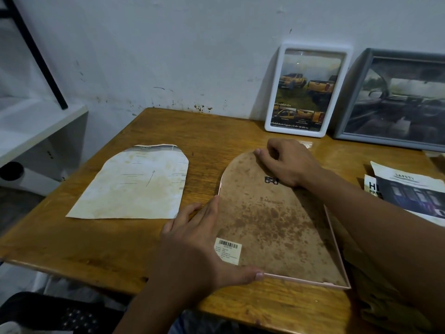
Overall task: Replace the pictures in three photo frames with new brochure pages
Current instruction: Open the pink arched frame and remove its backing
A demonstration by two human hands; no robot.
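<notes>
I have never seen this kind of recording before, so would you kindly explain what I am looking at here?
There is no machine: a person wears a camera on the head, looking down at their own two hands. On the wooden table lies an arch-shaped photo frame, face down, its stained brown backing up. The left hand rests flat along the frame's left edge, thumb at the bottom edge. The right hand presses with bent fingers at the arched top. To the left lies an arch-cut stained paper. A white frame and a grey frame lean on the wall; brochures lie at right.
</notes>
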